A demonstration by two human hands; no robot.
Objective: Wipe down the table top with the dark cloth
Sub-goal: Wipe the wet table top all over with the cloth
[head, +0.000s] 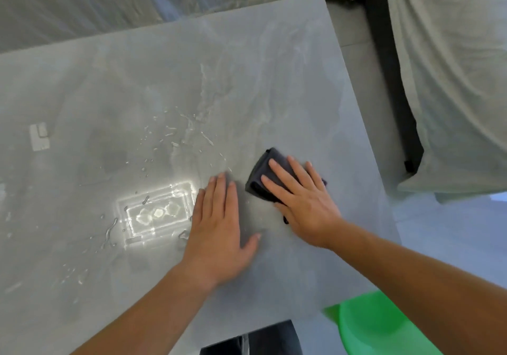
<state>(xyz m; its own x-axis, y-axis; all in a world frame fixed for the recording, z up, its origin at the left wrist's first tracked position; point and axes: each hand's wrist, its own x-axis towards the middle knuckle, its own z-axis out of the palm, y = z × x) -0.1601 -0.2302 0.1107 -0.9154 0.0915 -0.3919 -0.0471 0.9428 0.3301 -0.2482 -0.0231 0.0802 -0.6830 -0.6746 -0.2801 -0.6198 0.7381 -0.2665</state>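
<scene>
A grey stone-look table top [247, 85] fills most of the view. A folded dark cloth [262, 173] lies on it toward the right side. My right hand [301, 198] presses flat on the cloth with straight, spread fingers and covers its near half. My left hand [219, 225] rests flat on the bare table just left of the cloth, fingers straight. Water drops and streaks [175, 138] lie across the middle and left of the table, beside a bright light reflection.
Furniture under pale green sheets [452, 80] stands behind and to the right of the table. A green plastic thing [384, 327] sits low at the table's near right corner. The table's right edge runs close to the cloth. A small pale mark [39, 136] shows at the left.
</scene>
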